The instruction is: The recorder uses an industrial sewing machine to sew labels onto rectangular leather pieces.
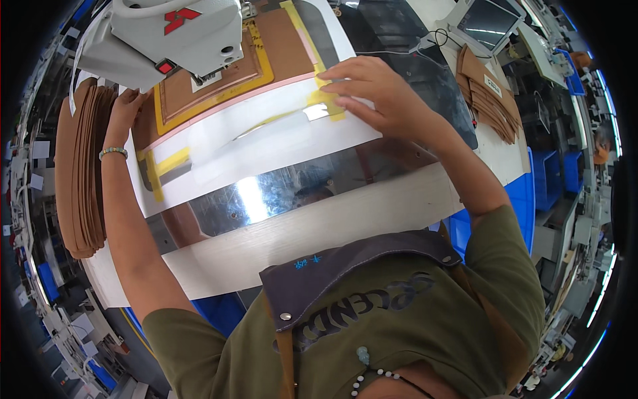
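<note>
Brown panel (292, 56) lies beneath the machine head (143, 50), near edge slanting away rightward between 2 hands: right hand (382, 93) loose, fingers (342, 87) spread by yellow tape (315, 98); left hand (125, 118) beside the left end, can't tell if gripping.

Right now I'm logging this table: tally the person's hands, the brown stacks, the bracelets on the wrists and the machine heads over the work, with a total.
Hands: 2, the left hand and the right hand
Brown stacks: 2, the left stack and the right stack
Bracelet: 1
Machine head: 1
Total: 6
</note>
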Action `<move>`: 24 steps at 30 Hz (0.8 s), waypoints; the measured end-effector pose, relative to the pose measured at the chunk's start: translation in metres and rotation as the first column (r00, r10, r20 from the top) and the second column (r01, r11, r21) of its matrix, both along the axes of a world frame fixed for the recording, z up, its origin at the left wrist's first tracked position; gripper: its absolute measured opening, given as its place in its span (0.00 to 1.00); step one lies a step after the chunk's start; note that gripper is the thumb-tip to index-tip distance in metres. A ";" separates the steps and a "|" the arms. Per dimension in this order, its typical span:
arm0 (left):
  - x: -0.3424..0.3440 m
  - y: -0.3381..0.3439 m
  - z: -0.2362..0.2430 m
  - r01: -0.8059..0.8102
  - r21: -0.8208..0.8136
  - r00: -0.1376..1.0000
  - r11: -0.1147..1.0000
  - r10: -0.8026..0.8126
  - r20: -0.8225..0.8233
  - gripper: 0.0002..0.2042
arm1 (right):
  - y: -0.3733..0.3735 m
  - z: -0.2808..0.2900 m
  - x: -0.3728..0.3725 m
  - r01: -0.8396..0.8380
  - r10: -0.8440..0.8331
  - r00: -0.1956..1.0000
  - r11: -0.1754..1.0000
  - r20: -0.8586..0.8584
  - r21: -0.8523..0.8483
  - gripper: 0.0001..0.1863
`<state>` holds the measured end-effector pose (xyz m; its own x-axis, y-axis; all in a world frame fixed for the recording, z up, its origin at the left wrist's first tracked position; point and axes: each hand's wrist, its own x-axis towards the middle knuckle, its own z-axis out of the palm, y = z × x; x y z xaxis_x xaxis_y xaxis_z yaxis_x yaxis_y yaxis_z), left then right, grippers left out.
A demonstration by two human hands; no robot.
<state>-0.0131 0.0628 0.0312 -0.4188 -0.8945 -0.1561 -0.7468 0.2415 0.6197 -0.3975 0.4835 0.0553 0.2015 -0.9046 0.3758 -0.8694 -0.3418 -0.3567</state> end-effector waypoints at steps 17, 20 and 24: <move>-0.028 0.032 -0.017 0.054 -0.111 0.998 0.992 -0.059 -0.039 0.18 | -0.080 0.015 0.071 -0.046 0.037 0.998 0.977 0.048 0.207 0.14; -0.031 0.047 -0.040 0.192 -0.593 0.909 0.782 -0.370 -0.194 0.17 | -0.083 0.030 0.075 -0.024 -0.007 0.996 0.936 0.086 0.350 0.14; -0.055 0.065 -0.038 0.082 -0.639 0.901 0.765 -0.331 -0.280 0.17 | -0.073 0.016 0.062 -0.101 0.102 0.995 0.994 0.005 -0.033 0.13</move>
